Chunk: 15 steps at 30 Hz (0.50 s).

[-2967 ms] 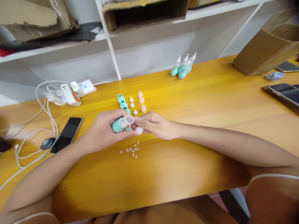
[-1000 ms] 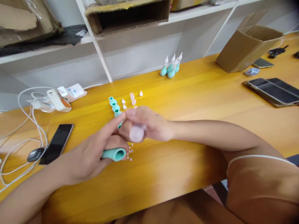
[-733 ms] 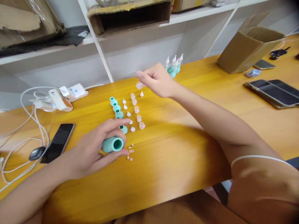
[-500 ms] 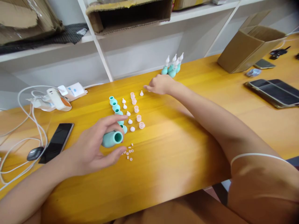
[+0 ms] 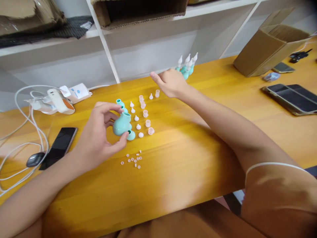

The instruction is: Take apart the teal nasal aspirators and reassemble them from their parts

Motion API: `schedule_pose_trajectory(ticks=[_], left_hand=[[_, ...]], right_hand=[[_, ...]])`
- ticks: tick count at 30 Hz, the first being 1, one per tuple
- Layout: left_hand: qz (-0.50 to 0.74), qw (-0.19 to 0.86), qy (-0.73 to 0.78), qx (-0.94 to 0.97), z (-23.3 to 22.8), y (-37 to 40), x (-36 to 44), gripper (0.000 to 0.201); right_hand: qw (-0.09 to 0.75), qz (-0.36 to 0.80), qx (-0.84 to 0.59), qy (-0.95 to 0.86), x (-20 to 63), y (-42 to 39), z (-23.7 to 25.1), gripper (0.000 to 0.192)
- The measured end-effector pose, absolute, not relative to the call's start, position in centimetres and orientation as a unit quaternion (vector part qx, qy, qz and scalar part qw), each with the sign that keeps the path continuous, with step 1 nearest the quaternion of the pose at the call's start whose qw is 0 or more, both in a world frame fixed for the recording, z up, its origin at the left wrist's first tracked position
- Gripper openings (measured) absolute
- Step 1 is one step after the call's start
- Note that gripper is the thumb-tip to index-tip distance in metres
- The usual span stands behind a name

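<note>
The left hand (image 5: 99, 132) is pinching a teal bulb (image 5: 122, 125) over the table's (image 5: 198, 158) middle; it looks soft, light and squishy, so gripping the belly seems best. The right hand (image 5: 170, 82), loosely curled and holding nothing, is hovering by a far clear cup (image 5: 157, 93).

— What do we see at our hands?

— Our left hand (image 5: 99, 135) grips a teal rubber bulb (image 5: 121, 125), neck up, above the yellow bench (image 5: 198, 158). Our right hand (image 5: 170, 82) hovers loosely curled, holding nothing, just beside a clear cup (image 5: 157, 93).

— And around them?

— We see rows of small white tips (image 5: 136, 118) and pink cups (image 5: 145, 113) beside the bulb, tiny pink bits (image 5: 133, 160) nearer us, assembled aspirators (image 5: 187, 66) behind the right hand, and a black phone (image 5: 59, 147) at left.
</note>
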State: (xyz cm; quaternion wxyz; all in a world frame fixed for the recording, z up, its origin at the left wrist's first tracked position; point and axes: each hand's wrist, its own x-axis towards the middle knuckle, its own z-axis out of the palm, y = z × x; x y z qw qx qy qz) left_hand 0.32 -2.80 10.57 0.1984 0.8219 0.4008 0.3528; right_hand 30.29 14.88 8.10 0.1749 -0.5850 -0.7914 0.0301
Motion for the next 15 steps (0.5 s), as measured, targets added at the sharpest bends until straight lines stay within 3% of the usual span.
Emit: schedule_pose_trajectory(ticks=[3,6,9,12,15], left_hand=[[0.391,0.191,0.383,0.815,10.4,-2.4,0.4,0.066],[0.406,0.175,0.352,0.825,10.5,-2.6,0.4,0.068],[0.39,0.16,0.369,0.828,10.6,-3.2,0.7,0.055],[0.383,0.143,0.381,0.83,10.5,-3.7,0.9,0.05],[0.363,0.12,0.391,0.837,10.5,-3.6,0.7,0.059]], right_hand=[[0.264,0.128,-0.442,-0.848,27.8,10.4,9.9,0.091],[0.259,0.232,-0.307,-0.886,25.3,5.8,10.7,0.086],[0.292,0.325,-0.215,-0.873,24.1,3.1,10.7,0.087],[0.307,0.327,-0.181,-0.875,23.9,2.1,10.8,0.085],[0.292,0.257,-0.217,-0.895,24.2,2.4,11.6,0.08]])
